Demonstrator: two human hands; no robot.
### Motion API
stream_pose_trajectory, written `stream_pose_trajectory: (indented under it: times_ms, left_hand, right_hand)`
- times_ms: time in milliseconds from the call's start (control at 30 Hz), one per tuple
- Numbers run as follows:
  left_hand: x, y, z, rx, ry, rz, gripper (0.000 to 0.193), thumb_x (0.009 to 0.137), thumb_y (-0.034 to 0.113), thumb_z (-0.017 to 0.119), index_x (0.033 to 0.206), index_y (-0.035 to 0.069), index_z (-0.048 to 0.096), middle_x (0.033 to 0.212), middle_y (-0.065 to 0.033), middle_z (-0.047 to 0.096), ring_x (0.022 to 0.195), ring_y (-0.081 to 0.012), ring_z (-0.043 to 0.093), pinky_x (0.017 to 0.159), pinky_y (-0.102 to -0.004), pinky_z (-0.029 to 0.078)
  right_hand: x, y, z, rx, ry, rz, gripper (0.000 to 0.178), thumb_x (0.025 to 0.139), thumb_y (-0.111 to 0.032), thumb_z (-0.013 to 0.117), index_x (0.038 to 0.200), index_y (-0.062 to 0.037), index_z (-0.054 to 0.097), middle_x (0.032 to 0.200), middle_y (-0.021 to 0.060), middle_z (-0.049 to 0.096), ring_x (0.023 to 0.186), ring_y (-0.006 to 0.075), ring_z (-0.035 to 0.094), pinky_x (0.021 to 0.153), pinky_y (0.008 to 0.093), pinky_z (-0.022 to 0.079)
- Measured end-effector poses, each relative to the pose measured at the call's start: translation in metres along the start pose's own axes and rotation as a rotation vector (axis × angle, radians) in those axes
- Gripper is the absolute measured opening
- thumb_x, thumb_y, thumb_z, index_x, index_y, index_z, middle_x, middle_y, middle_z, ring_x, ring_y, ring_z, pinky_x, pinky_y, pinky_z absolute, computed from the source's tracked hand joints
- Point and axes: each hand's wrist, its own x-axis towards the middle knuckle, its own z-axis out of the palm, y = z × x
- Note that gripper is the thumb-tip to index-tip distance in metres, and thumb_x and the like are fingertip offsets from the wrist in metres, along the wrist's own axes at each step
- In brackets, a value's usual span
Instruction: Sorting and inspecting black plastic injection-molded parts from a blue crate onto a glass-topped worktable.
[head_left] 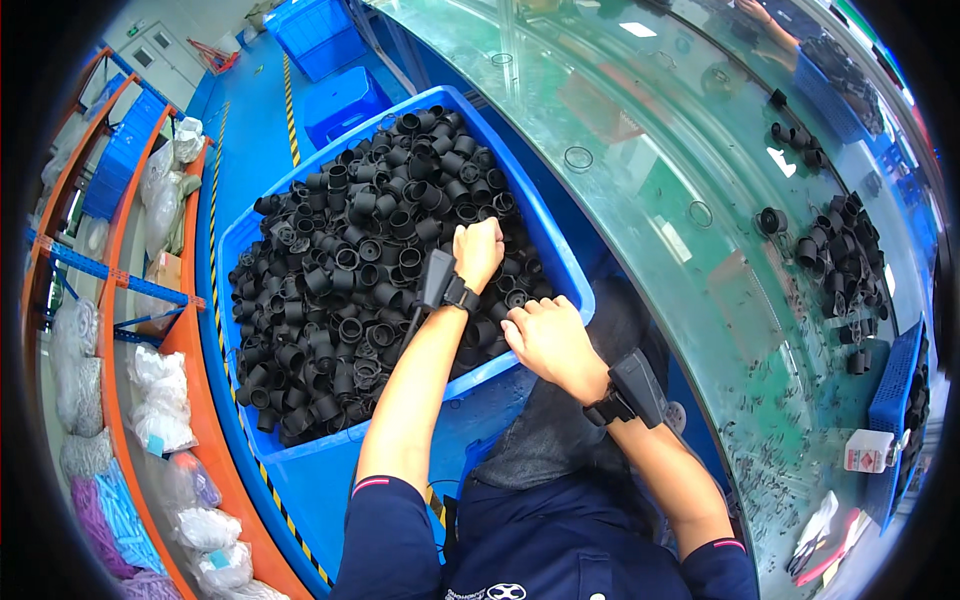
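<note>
Actually, the left hand (480, 255) is over the heap of black plastic parts (325, 285) in the big blue bin (568, 262), toward its right side, and its fingers are curled inward. Whether it is clamped on one of the parts I cannot tell, because the back of the hand hides the fingertips. The right hand (550, 342) is at the near right corner of the same bin, with its fingers bent over the rim area; also here I cannot tell if something is between thumb and fingers. The two hands are apart, but near to each other. The parts are mostly short hollow cylinders, lying in every direction, and they fill much of the bin. On each wrist there is a dark strapped device (640, 388). To the right stands a long greenish table (610, 200), on which more black pieces (845, 250) lie in a pile, and a white bottle (866, 452) is near a blue basket (893, 390). On the left, an orange rack (183, 375) carries plastic bags (160, 395).
</note>
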Motion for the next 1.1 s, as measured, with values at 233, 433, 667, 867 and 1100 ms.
stream_pose_trajectory:
  times_ms: [233, 433, 667, 867, 1100]
  left_hand:
    - [0.001, -0.005, -0.064, -0.894, -0.227, -0.255, 0.010, 0.074, 0.001, 0.069, 0.083, -0.002, 0.064, 0.066, -0.0056, 0.063, 0.055, -0.0099, 0.057, 0.053, -0.0220, 0.046]
    - [-0.026, 0.021, -0.112, -0.963, -0.380, -0.304, 0.012, 0.077, 0.005, 0.067, 0.087, -0.002, 0.066, 0.074, -0.0059, 0.064, 0.061, -0.0098, 0.057, 0.059, -0.0224, 0.047]
    - [-0.039, 0.036, -0.113, -1.047, -0.508, -0.224, 0.014, 0.079, 0.009, 0.067, 0.088, -0.002, 0.067, 0.079, -0.0057, 0.065, 0.062, -0.0092, 0.057, 0.060, -0.0219, 0.047]
    - [-0.040, 0.017, -0.134, -0.985, -0.223, -0.311, 0.015, 0.081, 0.010, 0.063, 0.092, 0.001, 0.067, 0.078, -0.0028, 0.063, 0.068, -0.0078, 0.055, 0.063, -0.0211, 0.044]
    - [-0.042, 0.019, -0.186, -1.141, -0.004, -0.355, 0.017, 0.085, 0.010, 0.061, 0.099, 0.000, 0.063, 0.081, -0.0001, 0.059, 0.073, -0.0061, 0.052, 0.064, -0.0192, 0.038]
  right_hand:
    - [-0.002, 0.004, -0.001, 0.071, 0.031, 0.030, 0.021, 0.082, -0.025, 0.057, 0.082, -0.0047, 0.059, 0.073, 0.0096, 0.059, 0.067, 0.0244, 0.057, 0.067, 0.0361, 0.041]
    - [0.008, -0.002, -0.014, 0.463, 0.164, 0.340, 0.056, 0.072, -0.013, 0.071, 0.119, -0.0002, 0.042, 0.095, 0.0165, 0.055, 0.074, 0.0318, 0.060, 0.068, 0.0412, 0.046]
    - [0.013, 0.007, -0.023, 0.797, 0.038, 0.415, 0.036, 0.077, -0.016, 0.066, 0.108, -0.0015, 0.054, 0.094, 0.0173, 0.060, 0.087, 0.0337, 0.061, 0.077, 0.0388, 0.048]
    - [0.012, 0.006, -0.013, 0.489, 0.122, 0.400, 0.038, 0.075, -0.011, 0.064, 0.109, 0.0007, 0.051, 0.091, 0.0171, 0.056, 0.079, 0.0325, 0.061, 0.069, 0.0379, 0.050]
    - [0.015, 0.003, -0.006, 0.165, -0.006, 0.355, 0.054, 0.071, -0.011, 0.067, 0.119, 0.0038, 0.046, 0.100, 0.0182, 0.049, 0.086, 0.0300, 0.058, 0.068, 0.0353, 0.052]
